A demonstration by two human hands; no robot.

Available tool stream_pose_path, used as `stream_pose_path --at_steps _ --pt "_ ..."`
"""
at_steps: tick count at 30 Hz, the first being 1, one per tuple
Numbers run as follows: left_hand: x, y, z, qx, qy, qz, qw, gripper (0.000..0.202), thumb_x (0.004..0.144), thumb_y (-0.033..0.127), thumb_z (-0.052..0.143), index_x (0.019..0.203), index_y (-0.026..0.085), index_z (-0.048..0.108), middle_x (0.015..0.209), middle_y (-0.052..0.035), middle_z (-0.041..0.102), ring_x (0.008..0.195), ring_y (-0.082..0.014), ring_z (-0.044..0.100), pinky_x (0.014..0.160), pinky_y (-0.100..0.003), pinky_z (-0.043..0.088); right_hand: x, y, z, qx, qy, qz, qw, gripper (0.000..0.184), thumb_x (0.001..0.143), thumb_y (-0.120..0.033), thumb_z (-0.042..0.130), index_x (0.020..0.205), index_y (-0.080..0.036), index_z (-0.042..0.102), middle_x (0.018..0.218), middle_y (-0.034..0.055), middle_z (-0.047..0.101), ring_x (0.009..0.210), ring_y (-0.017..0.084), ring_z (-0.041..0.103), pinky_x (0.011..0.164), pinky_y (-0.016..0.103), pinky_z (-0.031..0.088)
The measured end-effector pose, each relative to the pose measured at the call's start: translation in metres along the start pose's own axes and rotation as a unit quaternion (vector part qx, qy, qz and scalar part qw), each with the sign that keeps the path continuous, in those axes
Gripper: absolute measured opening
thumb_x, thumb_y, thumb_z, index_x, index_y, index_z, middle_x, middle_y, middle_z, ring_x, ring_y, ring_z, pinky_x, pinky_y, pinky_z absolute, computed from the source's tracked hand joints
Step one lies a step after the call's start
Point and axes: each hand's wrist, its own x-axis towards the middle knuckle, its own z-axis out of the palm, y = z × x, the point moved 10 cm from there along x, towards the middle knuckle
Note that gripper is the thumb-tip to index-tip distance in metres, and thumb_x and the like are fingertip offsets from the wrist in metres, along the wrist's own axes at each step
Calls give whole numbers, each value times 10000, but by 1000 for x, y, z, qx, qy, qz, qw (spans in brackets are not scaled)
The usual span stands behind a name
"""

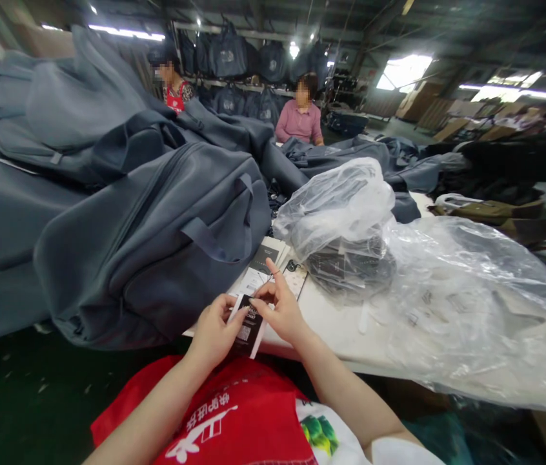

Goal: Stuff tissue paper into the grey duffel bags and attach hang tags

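Close to the table's front edge, my left hand (216, 328) is closed on a black and white hang tag (246, 334) with printed text and a square code. My right hand (280, 303) pinches the top of the same tag, where a thin dark string (268, 276) runs up by the raised index finger. Just beyond my hands lies a stack of tags and cards (273, 248), partly covered by my fingers. Left of them rests a big dark blue-grey bag (171, 245) with a zipper and strap handles.
More blue-grey bags (84, 97) are heaped at the left and back. A clear plastic bag (345, 219) with dark contents stands right of my hands on the white table (331, 329). Loose plastic sheeting (476, 310) spreads further right. Two people (301, 116) are across the table.
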Motion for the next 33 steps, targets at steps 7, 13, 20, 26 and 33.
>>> stream_pose_path --at_steps 7,13,20,26,33 --pt "-5 30 -4 125 67 85 986 314 838 139 410 1127 182 523 1084 -104 651 1018 -224 629 921 -394 484 -5 -7 27 -54 -21 -26 998 768 829 -133 567 1505 -225 213 807 -3 652 739 145 622 768 313 527" --pt "-14 27 -39 102 167 72 978 190 899 235 388 1014 192 532 956 -76 659 870 -225 643 807 -373 486 -2 -16 53 60 -61 -23 996 722 843 -176 566 1491 -229 251 958 48 675 867 165 630 802 323 513" --pt "-35 36 -58 72 25 102 992 151 847 310 587 758 195 628 739 -7 659 713 -148 597 697 -246 426 13 -11 67 251 -83 78 961 549 782 -227 549 1330 -261 545 1318 96 581 785 131 568 623 256 441" --pt "-44 47 -97 39 12 52 998 298 861 354 548 642 176 646 648 -11 644 656 -141 577 666 -237 421 31 -4 124 158 -244 129 948 354 778 -404 522 724 -123 730 618 87 685 458 100 463 459 230 308" --pt "-11 141 -204 106 140 87 981 371 820 494 573 641 176 643 649 -1 641 629 -133 535 623 -231 399 140 -50 55 87 76 -51 992 417 792 -546 545 902 -161 665 738 54 685 522 113 517 486 239 393"
